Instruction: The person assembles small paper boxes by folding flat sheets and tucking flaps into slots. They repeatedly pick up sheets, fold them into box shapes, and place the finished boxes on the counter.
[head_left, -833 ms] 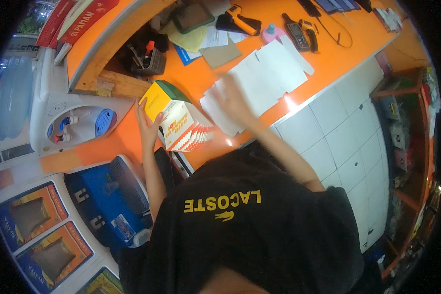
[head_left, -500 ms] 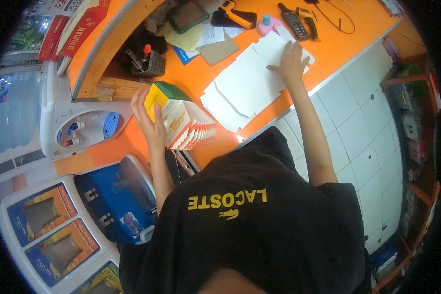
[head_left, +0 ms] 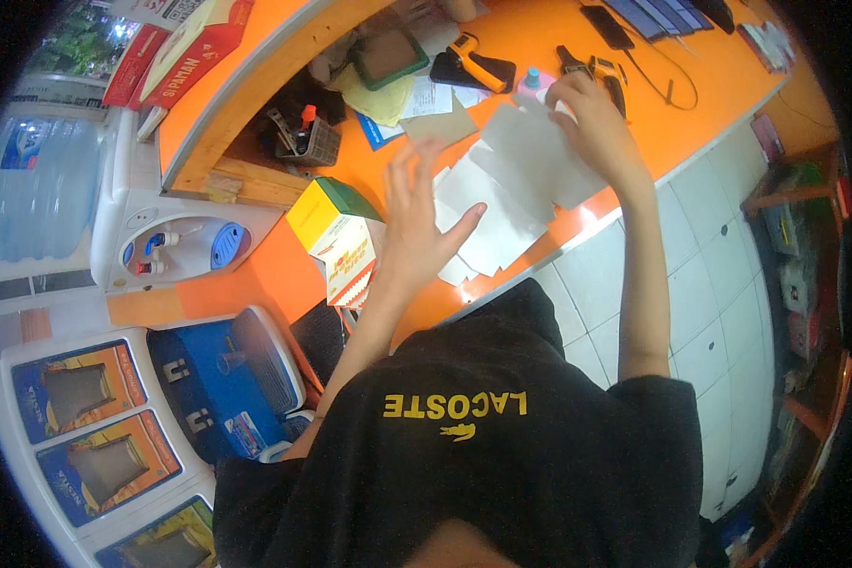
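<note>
My right hand point(head_left: 592, 123) pinches the far edge of a flat, pale cardboard box blank point(head_left: 525, 156) and holds that edge tilted up. More white box blanks point(head_left: 497, 237) lie beneath it on the orange counter point(head_left: 265, 275). My left hand point(head_left: 421, 227) hovers by the near left side of the blanks, fingers spread and blurred, with nothing in it. Left of that hand stands a row of folded cartons point(head_left: 336, 232) in yellow, green, white and red; my left hand and forearm hide part of it.
Behind the blanks lie a phone with a yellow-and-black handheld device point(head_left: 478, 68), a pink bottle point(head_left: 532, 83) and another yellow-black device point(head_left: 608, 80). A grey basket point(head_left: 310, 142) stands at the back left. The water dispenser point(head_left: 175, 251) and blue cooler box point(head_left: 208, 379) are left.
My left hand has left the folded cartons and moved right toward the blanks. My right hand, flat on the blanks before, now grips and raises the top one's far edge.
</note>
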`<move>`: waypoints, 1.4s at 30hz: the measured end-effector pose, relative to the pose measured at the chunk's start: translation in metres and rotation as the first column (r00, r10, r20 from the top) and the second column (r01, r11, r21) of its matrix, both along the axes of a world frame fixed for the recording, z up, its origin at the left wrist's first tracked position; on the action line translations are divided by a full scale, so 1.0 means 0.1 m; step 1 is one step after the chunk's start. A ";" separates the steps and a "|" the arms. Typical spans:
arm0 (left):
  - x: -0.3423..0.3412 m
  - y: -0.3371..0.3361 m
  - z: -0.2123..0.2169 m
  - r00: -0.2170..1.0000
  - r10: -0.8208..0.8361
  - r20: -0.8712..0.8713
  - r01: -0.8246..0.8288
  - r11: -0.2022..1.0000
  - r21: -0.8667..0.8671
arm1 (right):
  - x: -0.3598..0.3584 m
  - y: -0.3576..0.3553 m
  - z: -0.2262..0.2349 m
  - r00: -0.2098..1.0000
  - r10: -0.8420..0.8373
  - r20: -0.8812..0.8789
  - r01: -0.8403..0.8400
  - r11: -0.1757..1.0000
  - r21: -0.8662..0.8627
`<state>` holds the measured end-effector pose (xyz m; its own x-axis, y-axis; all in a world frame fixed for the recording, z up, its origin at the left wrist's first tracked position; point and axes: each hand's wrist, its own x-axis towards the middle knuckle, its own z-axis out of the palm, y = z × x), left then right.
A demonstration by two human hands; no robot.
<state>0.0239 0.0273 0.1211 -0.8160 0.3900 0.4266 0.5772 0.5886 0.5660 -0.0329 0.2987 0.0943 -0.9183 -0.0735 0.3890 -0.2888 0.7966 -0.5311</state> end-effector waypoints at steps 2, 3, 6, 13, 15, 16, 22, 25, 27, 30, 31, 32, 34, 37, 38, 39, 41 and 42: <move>-0.12 -0.03 0.04 0.989 0.136 -0.059 -0.132 0.989 0.069 | 0.36 -0.16 0.37 0.967 0.229 -0.115 -0.234 0.972 -0.030; -0.18 -0.05 0.06 0.982 0.167 -0.092 -0.161 0.985 0.066 | 0.51 -0.28 0.51 0.961 0.196 -0.193 -0.212 0.975 -0.066; -0.35 -0.11 0.19 0.996 -0.090 -0.006 0.088 0.983 -0.160 | 0.73 -0.57 0.80 0.840 0.040 -0.541 -0.009 0.998 0.059; -0.34 0.12 0.40 0.850 -0.162 -0.501 0.097 0.984 -0.153 | 0.83 -0.80 0.89 0.998 0.045 0.035 0.007 0.506 -0.862; -0.36 0.11 0.45 0.870 -0.136 -0.475 0.155 0.988 0.001 | 0.82 -0.82 0.89 0.997 -0.036 -0.066 -0.033 0.574 -0.818; -0.33 0.11 0.47 0.911 -0.136 -0.388 0.186 0.978 0.093 | 0.81 -0.83 0.90 0.991 -0.107 -0.085 0.001 0.632 -0.775; 0.05 0.43 0.43 0.936 -0.262 0.234 0.072 0.795 0.602 | 0.60 -0.97 0.95 0.853 -0.387 -0.351 0.179 0.847 -0.501; 0.02 0.38 0.30 0.891 -0.327 0.314 -0.038 0.637 0.770 | 0.56 -1.12 0.89 0.847 -0.311 -0.432 0.179 0.930 -0.321; -0.13 0.23 0.21 0.904 -0.322 0.281 -0.031 0.605 0.795 | 0.53 -1.24 0.84 0.827 -0.256 -0.500 0.136 0.955 -0.264; -0.25 0.10 0.11 0.936 -0.210 0.282 -0.063 0.689 0.722 | 0.54 -1.38 0.77 0.841 -0.287 -0.458 0.162 0.942 -0.294; -0.30 0.07 0.09 0.921 -0.253 0.297 -0.060 0.660 0.749 | 0.53 -1.41 0.75 0.830 -0.320 -0.456 0.175 0.927 -0.332; -0.32 0.04 0.07 0.904 -0.293 0.312 -0.064 0.629 0.775 | 0.50 -1.44 0.72 0.830 -0.326 -0.452 0.171 0.921 -0.350; -0.42 0.00 0.05 0.858 -0.389 0.335 -0.068 0.560 0.826 | 0.40 -1.44 0.67 0.853 -0.296 -0.430 0.135 0.921 -0.367; -0.50 0.00 0.07 0.870 -0.420 0.258 -0.060 0.429 0.901 | 0.19 -1.38 0.59 0.842 -0.193 -0.504 0.059 0.961 -0.268; -0.52 0.04 0.12 0.921 -0.345 0.183 -0.028 0.409 0.912 | 0.12 -1.39 0.57 0.822 -0.128 -0.555 0.001 0.975 -0.223; -0.49 0.04 0.19 0.945 -0.264 0.193 -0.058 0.445 0.893 | 0.07 -1.41 0.55 0.828 -0.060 -0.558 -0.074 0.974 -0.216; -0.37 -0.01 0.36 0.968 -0.205 0.145 -0.071 0.332 0.941 | 0.02 -1.47 0.59 0.818 0.075 -0.570 -0.268 0.927 -0.262; -0.22 -0.09 0.45 0.980 -0.097 0.176 -0.128 0.376 0.918 | 0.02 -1.53 0.63 0.825 0.129 -0.551 -0.329 0.901 -0.283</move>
<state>0.0022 0.0185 0.1659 -0.9155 -0.1669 0.3661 0.4022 -0.3561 0.8435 -0.0309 0.1454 0.1572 -0.5544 -0.0231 0.8319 -0.7445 0.4606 -0.4833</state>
